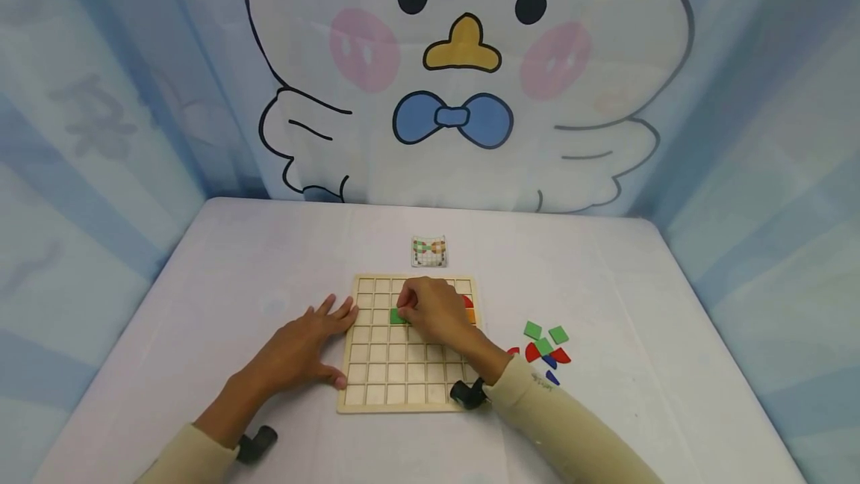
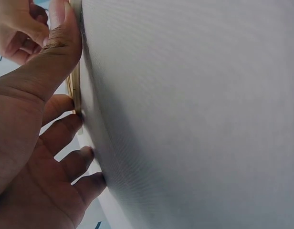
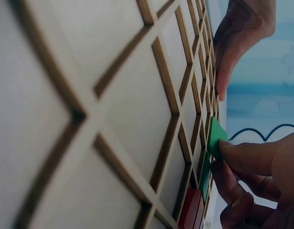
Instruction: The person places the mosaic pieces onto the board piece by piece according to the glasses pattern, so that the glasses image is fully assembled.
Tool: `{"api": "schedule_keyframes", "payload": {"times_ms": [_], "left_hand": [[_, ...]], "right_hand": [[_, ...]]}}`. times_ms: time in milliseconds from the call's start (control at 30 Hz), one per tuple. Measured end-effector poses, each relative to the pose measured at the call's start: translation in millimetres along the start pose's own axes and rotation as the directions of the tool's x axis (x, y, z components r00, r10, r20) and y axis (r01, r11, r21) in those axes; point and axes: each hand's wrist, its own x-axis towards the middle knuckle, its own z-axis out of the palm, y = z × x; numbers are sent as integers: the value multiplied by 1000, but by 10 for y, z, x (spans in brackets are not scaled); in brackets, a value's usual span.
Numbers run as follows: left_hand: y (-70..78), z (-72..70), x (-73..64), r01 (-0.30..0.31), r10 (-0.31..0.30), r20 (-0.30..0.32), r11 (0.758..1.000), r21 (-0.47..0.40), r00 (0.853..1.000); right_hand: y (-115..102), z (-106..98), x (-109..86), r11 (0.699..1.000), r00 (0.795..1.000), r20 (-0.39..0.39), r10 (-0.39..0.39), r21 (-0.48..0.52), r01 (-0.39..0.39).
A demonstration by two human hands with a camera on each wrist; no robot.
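A wooden grid board [image 1: 376, 394] lies on the table with both hands at it. My left hand [image 1: 302, 349] is spread along its left side, thumb and fingertips at the edge. Over the upper rows, my right hand [image 1: 437, 311] pinches a green square tile [image 3: 216, 137] between thumb and fingers. In the right wrist view the tile is tilted at the grid, with another green tile [image 3: 204, 176] and a red piece [image 3: 189, 209] set in cells beyond. Near the board's right edge sit a red quarter-round piece [image 1: 467, 302] and an orange tile [image 1: 471, 317], partly hidden by the hand.
Loose pieces lie right of the board: green tiles [image 1: 558, 334], red pieces [image 1: 561, 355] and blue pieces [image 1: 552, 378]. A small pattern card [image 1: 428, 252] lies beyond the board's far edge. A printed curtain [image 1: 457, 170] stands behind the white table [image 1: 269, 260].
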Motion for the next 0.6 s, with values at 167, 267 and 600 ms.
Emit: {"api": "schedule_keyframes", "payload": {"times_ms": [167, 267, 600], "left_hand": [[10, -2, -1, 1, -1, -3, 1000, 8, 1000], [14, -3, -2, -5, 5, -7, 1000, 9, 1000], [28, -11, -9, -11, 12, -9, 1000, 14, 1000]], "right_hand": [[-27, 20, 0, 996, 1000, -8, 2, -84, -3], [-43, 20, -7, 994, 1000, -8, 6, -106, -7], [-5, -43, -16, 1000, 1000, -10, -7, -25, 6]]}}
